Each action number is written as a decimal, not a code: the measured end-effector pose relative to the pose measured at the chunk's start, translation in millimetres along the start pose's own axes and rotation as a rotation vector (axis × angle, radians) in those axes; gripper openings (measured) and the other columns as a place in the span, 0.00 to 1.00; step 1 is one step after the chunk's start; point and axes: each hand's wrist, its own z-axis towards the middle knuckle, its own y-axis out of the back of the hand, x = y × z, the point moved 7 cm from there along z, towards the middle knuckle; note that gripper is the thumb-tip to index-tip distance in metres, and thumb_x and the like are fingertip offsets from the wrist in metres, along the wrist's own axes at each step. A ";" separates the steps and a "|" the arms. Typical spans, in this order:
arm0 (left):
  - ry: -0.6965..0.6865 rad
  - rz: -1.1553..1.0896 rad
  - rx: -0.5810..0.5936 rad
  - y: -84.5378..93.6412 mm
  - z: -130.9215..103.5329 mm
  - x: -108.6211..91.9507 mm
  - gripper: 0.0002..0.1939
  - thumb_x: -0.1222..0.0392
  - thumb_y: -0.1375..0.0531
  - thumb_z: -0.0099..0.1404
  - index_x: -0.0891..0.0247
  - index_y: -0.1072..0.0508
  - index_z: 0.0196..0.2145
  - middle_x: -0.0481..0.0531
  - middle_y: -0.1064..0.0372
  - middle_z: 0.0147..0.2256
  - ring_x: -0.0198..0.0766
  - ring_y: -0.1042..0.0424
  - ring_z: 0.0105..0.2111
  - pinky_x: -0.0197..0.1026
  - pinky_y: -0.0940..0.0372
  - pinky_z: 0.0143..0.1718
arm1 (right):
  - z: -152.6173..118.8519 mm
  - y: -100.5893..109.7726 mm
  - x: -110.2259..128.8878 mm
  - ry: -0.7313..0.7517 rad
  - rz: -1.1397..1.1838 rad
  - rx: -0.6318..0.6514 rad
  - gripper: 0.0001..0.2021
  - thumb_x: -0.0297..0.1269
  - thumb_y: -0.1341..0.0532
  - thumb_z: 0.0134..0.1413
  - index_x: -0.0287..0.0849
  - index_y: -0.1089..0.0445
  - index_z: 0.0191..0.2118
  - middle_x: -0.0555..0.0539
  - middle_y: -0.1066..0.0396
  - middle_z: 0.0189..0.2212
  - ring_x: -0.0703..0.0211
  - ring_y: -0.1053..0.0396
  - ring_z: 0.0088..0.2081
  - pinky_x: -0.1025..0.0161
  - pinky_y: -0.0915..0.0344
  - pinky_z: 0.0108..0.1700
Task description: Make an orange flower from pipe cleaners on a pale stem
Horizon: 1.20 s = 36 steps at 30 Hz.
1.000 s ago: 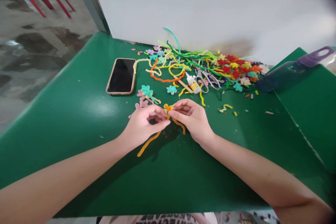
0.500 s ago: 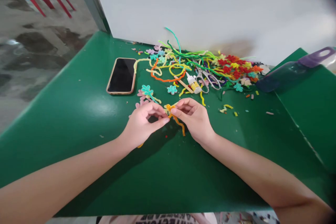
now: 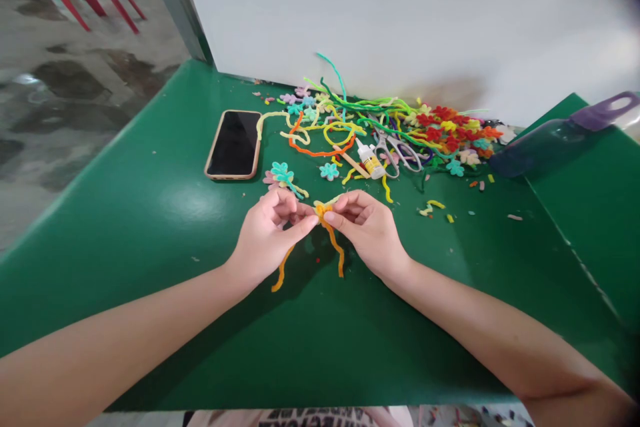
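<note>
Between my two hands is an orange pipe cleaner (image 3: 337, 250), bunched into small loops at the top, with two loose ends hanging down. A pale yellow pipe cleaner (image 3: 330, 201) shows at the same spot, partly hidden by fingers. My left hand (image 3: 270, 230) pinches the bunched part from the left, thumb against fingers. On the other side my right hand (image 3: 367, 227) pinches it too, its thumb pressed on the orange loops. Just beyond my left hand lies a turquoise pipe-cleaner flower (image 3: 283, 173), partly over a pink one.
A phone (image 3: 233, 145) lies at the left on the green table (image 3: 150, 213). Behind my hands are a glue bottle (image 3: 369, 159), scissors (image 3: 397, 152), a light blue flower (image 3: 329, 171) and heaped red flowers (image 3: 445, 127). A purple-topped bottle (image 3: 555, 133) leans at the right.
The orange ends now hang lower and farther apart, the left one showing more below my left hand. My left hand has turned slightly; both hands keep their pinch.
</note>
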 end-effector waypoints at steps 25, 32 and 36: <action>0.112 -0.059 0.296 -12.1 7.6 -2.4 0.17 0.61 0.33 0.57 0.60 0.35 0.42 0.49 0.25 0.33 0.37 0.24 0.35 0.37 0.31 0.34 | 4.3 6.1 -6.4 -0.033 0.115 -0.025 0.15 0.39 0.28 0.39 0.43 0.33 0.30 0.54 0.30 0.28 0.68 0.31 0.29 0.67 0.30 0.36; 0.076 -0.046 0.247 -9.9 9.3 -2.0 0.17 0.61 0.34 0.57 0.60 0.37 0.41 0.46 0.27 0.30 0.33 0.28 0.29 0.36 0.33 0.31 | 4.3 4.6 -4.6 -0.007 0.053 -0.017 0.14 0.40 0.29 0.41 0.44 0.33 0.31 0.53 0.30 0.28 0.66 0.30 0.32 0.65 0.30 0.39; 0.077 -0.087 0.211 -9.4 9.7 -2.7 0.17 0.62 0.35 0.57 0.59 0.40 0.39 0.43 0.29 0.29 0.31 0.29 0.29 0.34 0.35 0.31 | 3.2 2.9 -4.1 -0.007 0.067 -0.002 0.13 0.39 0.29 0.42 0.44 0.34 0.31 0.54 0.30 0.28 0.66 0.29 0.32 0.65 0.30 0.40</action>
